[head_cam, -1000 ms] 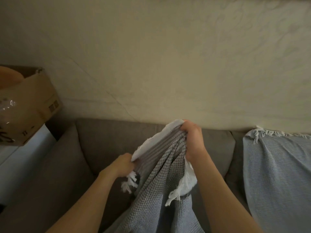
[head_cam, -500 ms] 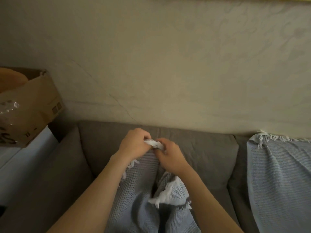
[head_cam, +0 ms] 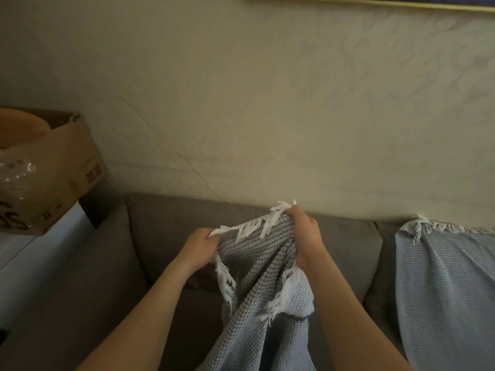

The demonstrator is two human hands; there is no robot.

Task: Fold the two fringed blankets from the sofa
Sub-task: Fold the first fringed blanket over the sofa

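- The left hand [head_cam: 199, 246] is closed on the top edge of a grey-blue waffle-knit blanket with white fringe [head_cam: 257, 293]. Its fingers are curled round the fringed hem at the blanket's left end.
- The right hand [head_cam: 305, 236] grips the same hem further right and a little higher, fist closed, with white tassels sticking out above the knuckles.
- Between the two hands the hem runs as a short, taut, sloping line, with fringe hanging from it.
- Below the hands the blanket hangs bunched in vertical folds in front of the grey fabric sofa [head_cam: 166, 236] and runs out of the bottom of the picture. More white fringe shows under each wrist.
- A second fringed blanket, pale blue and finer in weave [head_cam: 442, 290], lies draped over the sofa's right back cushion. Its fringe sits along the top edge, well apart from the hands.
- A brown cardboard box [head_cam: 69, 167] stands on a white counter [head_cam: 24, 253] to the left of the sofa. An orange rounded object [head_cam: 18, 127] and crinkled clear plastic [head_cam: 16, 172] sit in it.
- A cream textured wall [head_cam: 267, 103] rises behind the sofa, with a thin gold picture-frame edge [head_cam: 375, 1] at the top.
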